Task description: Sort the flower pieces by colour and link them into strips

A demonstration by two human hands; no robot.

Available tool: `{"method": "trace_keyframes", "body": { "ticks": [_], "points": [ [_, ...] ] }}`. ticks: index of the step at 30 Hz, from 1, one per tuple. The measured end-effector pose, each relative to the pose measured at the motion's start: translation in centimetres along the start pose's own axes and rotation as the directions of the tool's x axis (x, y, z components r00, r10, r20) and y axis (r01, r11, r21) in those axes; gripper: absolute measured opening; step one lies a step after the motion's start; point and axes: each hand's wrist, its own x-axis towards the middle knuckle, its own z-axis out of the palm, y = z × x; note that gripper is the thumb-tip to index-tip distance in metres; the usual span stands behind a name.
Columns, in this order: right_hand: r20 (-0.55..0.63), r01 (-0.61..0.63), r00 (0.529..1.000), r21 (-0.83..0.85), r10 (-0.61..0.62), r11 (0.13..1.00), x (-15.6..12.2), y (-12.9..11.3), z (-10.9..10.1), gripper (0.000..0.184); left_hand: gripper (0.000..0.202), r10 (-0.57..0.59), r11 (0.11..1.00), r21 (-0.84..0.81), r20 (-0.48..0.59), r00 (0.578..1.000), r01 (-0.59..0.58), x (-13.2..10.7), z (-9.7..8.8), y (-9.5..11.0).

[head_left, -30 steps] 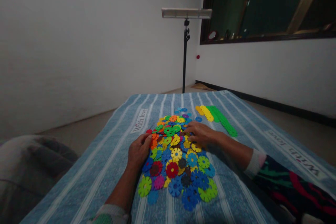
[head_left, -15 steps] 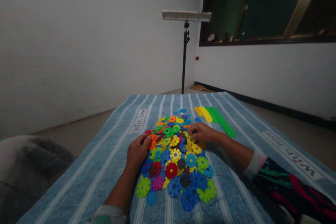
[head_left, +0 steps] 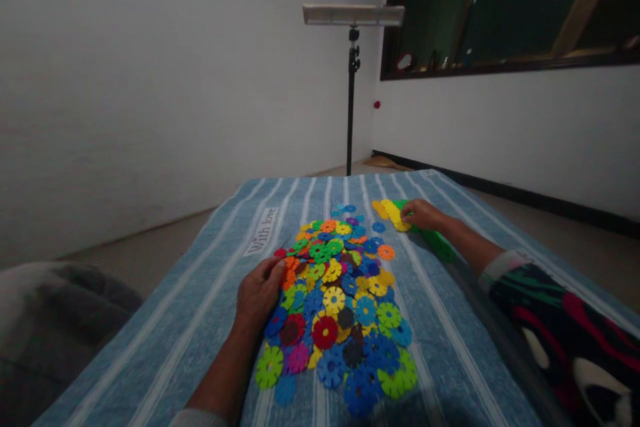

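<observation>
A heap of colourful notched plastic snowflake discs (head_left: 334, 299) spreads over the striped cloth between my arms. My left hand (head_left: 260, 285) lies against the heap's left edge, fingers loosely apart, touching orange discs (head_left: 289, 273). To the right of the heap, my right hand (head_left: 421, 215) is over the laid-out rows, its fingertips pinched on a yellow disc at the near end of the yellow row (head_left: 391, 211). Part of the green row (head_left: 439, 247) is hidden beneath this hand and wrist. A short orange-yellow row (head_left: 379, 209) lies beside the yellow one.
Blue striped cloth (head_left: 200, 320) covers the table. Single blue (head_left: 379, 227) and orange discs (head_left: 385, 252) lie between heap and rows. Behind the table stands a lamp on a black pole (head_left: 351, 107). Grey fabric (head_left: 65, 320) bulges at the left.
My right hand has moved from the heap's right side out to the yellow row, uncovering an orange disc at the heap's edge. My left hand stays at the left edge. The view has shifted slightly.
</observation>
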Motion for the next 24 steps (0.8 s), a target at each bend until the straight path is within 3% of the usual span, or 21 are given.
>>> {"method": "trace_keyframes", "body": {
  "ticks": [8, 17, 24],
  "points": [
    [0.015, -0.039, 0.999, -0.067, 0.040, 0.997, 0.7, 0.3, 1.1, 0.020, 0.047, -0.032, 0.999, -0.019, -0.010, 0.999, 0.032, 0.1, 0.1, -0.3],
    [-0.070, -0.140, 0.989, -0.149, 0.130, 0.979, 0.1, 0.2, 1.4, 0.027, 0.049, -0.042, 0.999, -0.019, -0.003, 0.999, 0.042, -0.1, -0.1, 0.2],
    [-0.107, -0.051, 0.994, -0.126, 0.037, 0.991, -1.4, -2.3, 1.2, 0.027, 0.047, -0.006, 1.000, -0.015, -0.019, 1.000, 0.006, 0.0, 0.1, -0.1]
  ]
}}
